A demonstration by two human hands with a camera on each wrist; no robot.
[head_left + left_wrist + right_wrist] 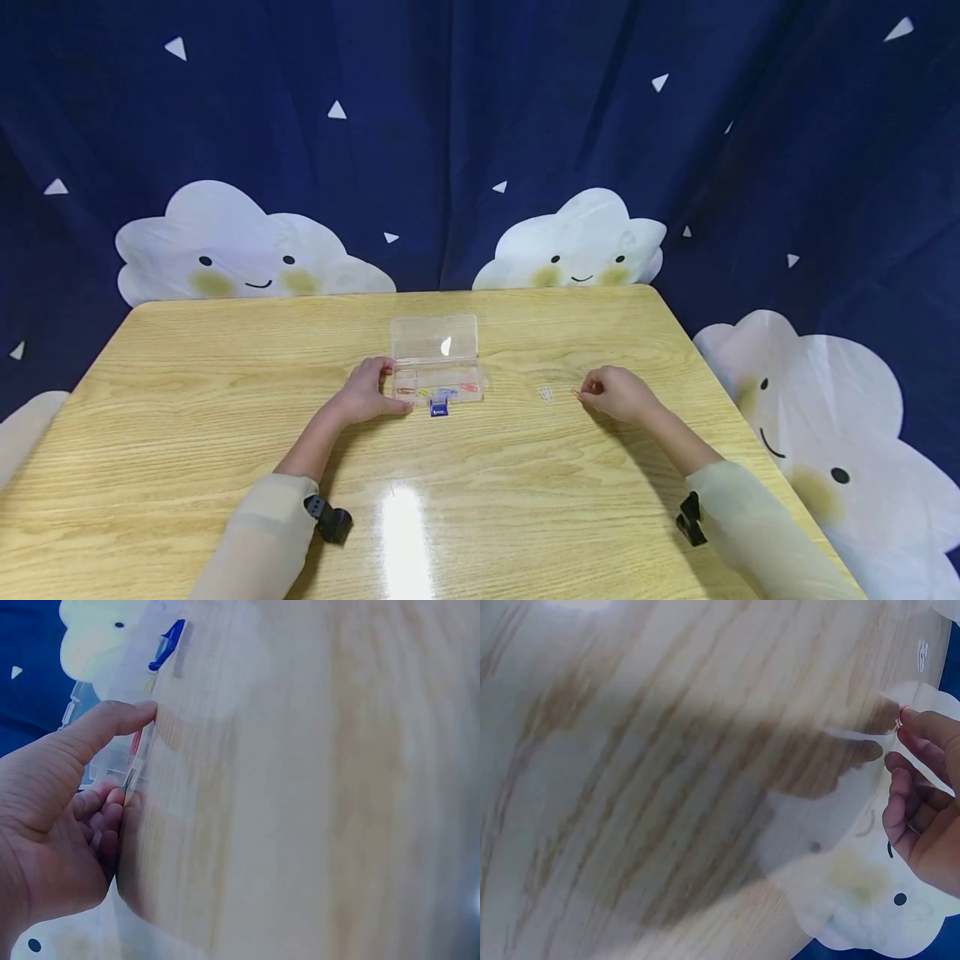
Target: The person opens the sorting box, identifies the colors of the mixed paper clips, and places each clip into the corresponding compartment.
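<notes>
A clear plastic compartment box (435, 375) lies on the table with its lid (435, 337) raised at the back. Red, yellow, blue and pink paper clips sit in its front compartments, and a blue latch (438, 407) hangs at the front. My left hand (367, 392) holds the box's left end, thumb along the front wall and fingers curled at the far side. To the right of the box, my right hand (618, 393) pinches a red paper clip (576, 392) between thumb and forefinger, close to the tabletop. Several white paper clips (546, 393) lie between box and right hand.
The wood-grain table (225, 417) ends at a dark blue curtain (420, 125) with cloud prints. A bright glare patch lies on the tabletop toward the front. Black wrist devices (330, 521) are strapped over both sleeves.
</notes>
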